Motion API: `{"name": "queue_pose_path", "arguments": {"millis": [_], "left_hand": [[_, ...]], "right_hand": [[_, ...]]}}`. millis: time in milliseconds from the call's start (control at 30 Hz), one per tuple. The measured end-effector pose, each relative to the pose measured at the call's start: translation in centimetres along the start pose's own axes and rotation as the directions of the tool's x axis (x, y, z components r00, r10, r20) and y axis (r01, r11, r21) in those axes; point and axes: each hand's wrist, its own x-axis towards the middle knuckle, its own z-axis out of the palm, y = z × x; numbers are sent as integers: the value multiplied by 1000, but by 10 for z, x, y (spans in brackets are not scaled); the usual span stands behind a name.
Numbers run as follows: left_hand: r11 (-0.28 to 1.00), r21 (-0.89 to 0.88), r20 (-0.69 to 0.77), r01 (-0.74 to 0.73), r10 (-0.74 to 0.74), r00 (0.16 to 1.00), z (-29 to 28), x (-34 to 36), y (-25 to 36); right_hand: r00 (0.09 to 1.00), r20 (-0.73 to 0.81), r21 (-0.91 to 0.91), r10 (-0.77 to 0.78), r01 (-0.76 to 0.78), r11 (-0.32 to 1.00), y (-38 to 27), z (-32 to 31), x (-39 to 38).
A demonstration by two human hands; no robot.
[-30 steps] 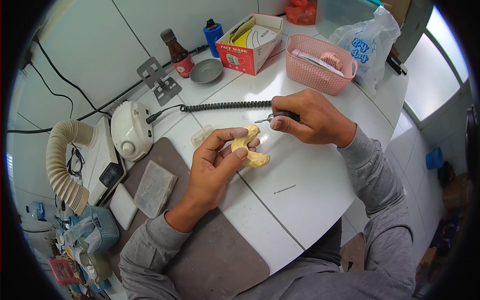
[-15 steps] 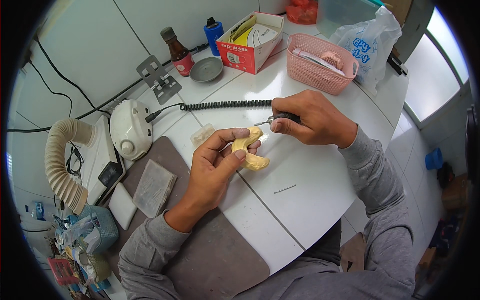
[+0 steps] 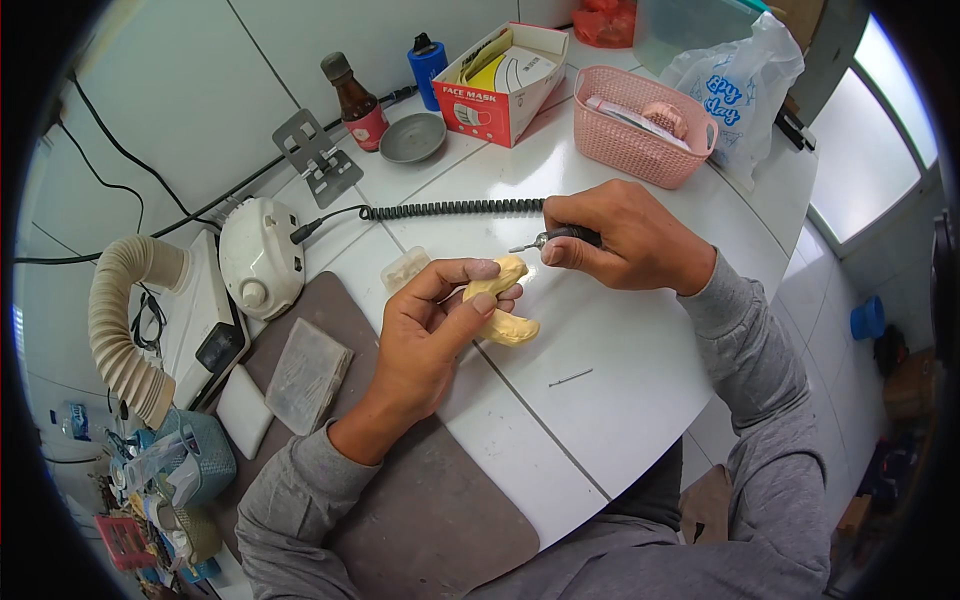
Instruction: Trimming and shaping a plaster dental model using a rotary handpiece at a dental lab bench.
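Observation:
Between the thumb and fingers of my left hand (image 3: 435,320) is a pale yellow, horseshoe-shaped dental cast (image 3: 512,328). Part of its curve is hidden behind my thumb and fingertips. My right hand (image 3: 630,240) grips a rotary handpiece (image 3: 570,236) with a dark grip and a metal nose. Its bit points left, just above the cast's upper end, and seems apart from it. A black coiled cord (image 3: 450,210) runs from my right hand to a white control unit (image 3: 262,258). A loose thin metal bit (image 3: 570,378) lies on the white tiled table below the cast.
A small clear box (image 3: 405,268) lies beyond my left hand. A flat clear case (image 3: 308,375) rests on the brown mat (image 3: 440,500). A dust collector hose (image 3: 125,330) stands at left. At the back are a grey dish (image 3: 412,138), mask box (image 3: 500,95) and pink basket (image 3: 640,150).
My left hand has tipped the dental cast very slightly, its lower end now a little lower. The right hand and handpiece have stayed practically still.

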Motion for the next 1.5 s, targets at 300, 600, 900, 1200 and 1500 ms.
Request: {"name": "queue_pose_path", "arguments": {"millis": [300, 600, 900, 1200, 1500], "left_hand": [[998, -65, 40, -3, 5, 999, -5, 0, -1], [996, -83, 60, 19, -14, 998, -6, -1, 2], [997, -75, 73, 16, -11, 997, -5, -2, 4], [998, -64, 65, 19, -15, 998, -2, 0, 5], [998, -53, 58, 16, -13, 998, 0, -1, 5]], "right_hand": [[1000, 9, 6, -4, 4, 1000, 0, -1, 0], [1000, 20, -5, -9, 9, 1000, 0, 0, 0], [999, 32, -14, -12, 12, 1000, -1, -1, 0], [998, 58, -12, -4, 5, 1000, -1, -2, -1], [1000, 27, -5, -6, 6, 1000, 0, 1, 0]]}}
